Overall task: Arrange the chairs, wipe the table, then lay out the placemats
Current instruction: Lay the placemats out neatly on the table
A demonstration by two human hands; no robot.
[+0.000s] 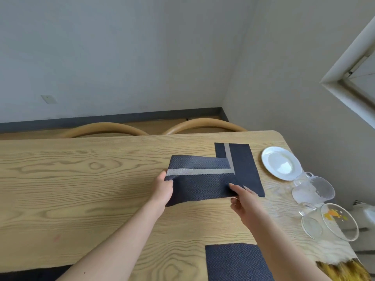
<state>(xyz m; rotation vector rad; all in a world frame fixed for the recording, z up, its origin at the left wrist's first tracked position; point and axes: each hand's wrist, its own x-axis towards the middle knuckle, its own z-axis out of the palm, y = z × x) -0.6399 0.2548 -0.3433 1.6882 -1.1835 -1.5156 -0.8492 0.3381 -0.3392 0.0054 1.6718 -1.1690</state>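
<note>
We hold the placemat (pixel 199 184), long axis left-right, over the surface (pixel 81 179). Left grip (pixel 163 191) and right grip (pixel 245 201) pinch its ends.

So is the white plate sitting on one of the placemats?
No, the white plate sits directly on the table wood, to the right of the far placemat with a gap between them.

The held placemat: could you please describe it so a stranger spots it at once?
On the wooden table, between the far placemat and near placemat, is the held placemat. Unlike those flat two, the left hand and right hand grip it, lifted.
</note>
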